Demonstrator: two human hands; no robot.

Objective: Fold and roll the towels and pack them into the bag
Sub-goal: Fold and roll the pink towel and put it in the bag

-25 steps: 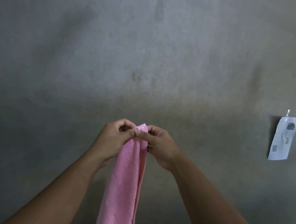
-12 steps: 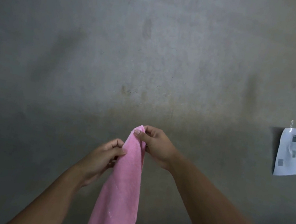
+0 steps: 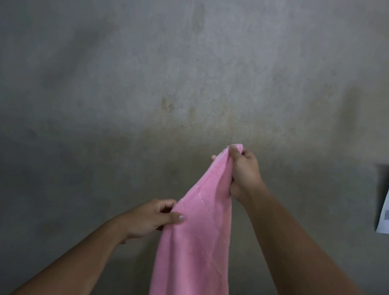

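1. Right hand [image 3: 243, 172] is clamped on the pink towel [image 3: 195, 258]'s top end, held up before a grey wall [image 3: 125, 64].
2. Lower down, its left edge is seemingly pinched by the left hand [image 3: 152, 218].

pink towel [image 3: 195, 258] | hanging lengthwise | seemingly folded | lower end cropped

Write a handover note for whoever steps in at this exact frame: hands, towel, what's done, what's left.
Right hand: grips the top end of the pink towel, raised in front of the wall.
Left hand: pinches the towel's left edge lower down.
Towel: hangs lengthwise, bunched narrow; its lower end is out of frame.
Done: no finished fold or roll shows.
Left: fold, roll, pack. The bag is not in view.
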